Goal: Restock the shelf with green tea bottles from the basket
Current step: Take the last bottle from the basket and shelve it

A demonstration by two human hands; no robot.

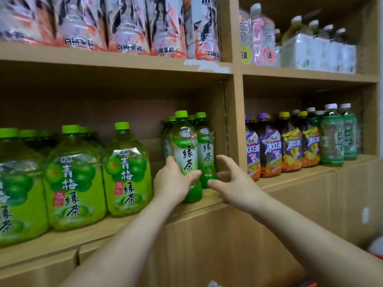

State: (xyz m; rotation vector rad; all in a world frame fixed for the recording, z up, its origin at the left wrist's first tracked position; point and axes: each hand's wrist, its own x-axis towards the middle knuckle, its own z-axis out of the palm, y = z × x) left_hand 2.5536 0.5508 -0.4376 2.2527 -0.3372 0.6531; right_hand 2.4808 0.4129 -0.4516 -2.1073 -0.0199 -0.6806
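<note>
Head view: the left hand (172, 181) grips the lower body of a green tea bottle (184, 154) standing at the front lip of the shelf (93, 233), while the right hand (234, 183) hovers beside it, spread and empty; let go there it could tip off, and shoved hard it may topple the neighbouring bottles (205, 146) behind

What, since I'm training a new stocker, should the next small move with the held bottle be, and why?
Probably slide the green tea bottle back a little and let go. The left hand grips it low, and its base stands nearer the front edge of the shelf than the bottle beside it. The right hand is open, holding nothing.
</note>
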